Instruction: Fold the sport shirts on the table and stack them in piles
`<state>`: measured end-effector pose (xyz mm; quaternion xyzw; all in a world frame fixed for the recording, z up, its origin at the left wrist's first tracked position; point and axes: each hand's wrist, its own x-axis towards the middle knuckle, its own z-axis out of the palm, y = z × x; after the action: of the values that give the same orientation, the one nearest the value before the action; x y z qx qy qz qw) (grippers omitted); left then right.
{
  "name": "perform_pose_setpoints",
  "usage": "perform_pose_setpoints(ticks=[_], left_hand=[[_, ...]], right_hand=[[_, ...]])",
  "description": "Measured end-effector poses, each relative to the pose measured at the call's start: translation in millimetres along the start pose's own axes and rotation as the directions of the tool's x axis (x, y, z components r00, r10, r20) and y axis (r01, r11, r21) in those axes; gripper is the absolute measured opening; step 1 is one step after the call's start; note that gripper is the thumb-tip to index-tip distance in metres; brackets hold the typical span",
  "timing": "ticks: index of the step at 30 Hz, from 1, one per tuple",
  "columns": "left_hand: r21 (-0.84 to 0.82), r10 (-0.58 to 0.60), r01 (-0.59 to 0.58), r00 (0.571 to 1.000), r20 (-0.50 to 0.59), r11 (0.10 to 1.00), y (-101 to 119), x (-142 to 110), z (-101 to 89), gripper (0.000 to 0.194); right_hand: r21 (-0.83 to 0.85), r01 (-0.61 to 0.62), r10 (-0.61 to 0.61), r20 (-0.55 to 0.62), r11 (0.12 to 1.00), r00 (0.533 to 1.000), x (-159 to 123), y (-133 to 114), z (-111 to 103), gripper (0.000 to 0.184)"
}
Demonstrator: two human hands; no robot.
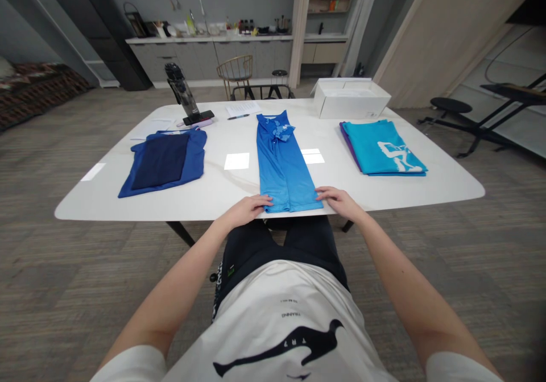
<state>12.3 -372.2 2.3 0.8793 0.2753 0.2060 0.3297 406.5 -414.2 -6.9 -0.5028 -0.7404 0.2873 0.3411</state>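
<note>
A blue shirt (284,169) lies folded into a long narrow strip in front of me, its hem close to the table's near edge. Its far end shows a patterned, bunched part, probably a sleeve. My left hand (249,208) is at the near left corner, fingers closed on the hem. At the near right corner, my right hand (339,200) has its fingertips on the cloth in a pinch. Further left rests a folded dark navy garment (160,161) on top of a blue garment (196,154). Folded turquoise clothing (369,149) lies on the right, over a purple piece (348,140).
The white table (230,200) has rounded corners. At its back stand a dark handheld vacuum-like device (185,95) and an open white box (352,98). A pen (238,117) and papers (243,108) lie between them. Beyond are a chair (236,72) and a kitchen counter (179,40).
</note>
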Motion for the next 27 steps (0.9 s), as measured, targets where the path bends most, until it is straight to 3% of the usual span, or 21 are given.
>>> perform_pose_setpoints(ticks=[7,13,18,23,27], left_hand=[[0.037,0.018,-0.017,0.999,-0.036,0.999,-3,17,-2.3,0.029],[0.041,-0.014,0.014,1.0,0.005,0.999,2,36,-13.7,0.027],[-0.001,-0.126,0.126,0.992,-0.004,0.992,3,44,-18.0,0.027],[-0.044,-0.192,0.188,0.973,-0.126,0.981,13,52,-17.9,0.028],[-0.215,-0.268,0.222,0.94,-0.212,0.951,13,63,-19.3,0.029]], right_hand=[[-0.157,0.131,-0.119,0.086,0.979,0.989,12,8,-3,0.022],[-0.196,0.157,-0.122,0.177,0.968,0.977,32,-2,-5,0.023],[-0.192,0.094,-0.058,0.183,0.977,0.981,40,-16,-2,0.025],[-0.081,0.042,-0.04,0.021,0.996,0.999,47,-21,4,0.029],[0.045,-0.126,0.125,0.022,0.991,0.992,55,-21,7,0.033]])
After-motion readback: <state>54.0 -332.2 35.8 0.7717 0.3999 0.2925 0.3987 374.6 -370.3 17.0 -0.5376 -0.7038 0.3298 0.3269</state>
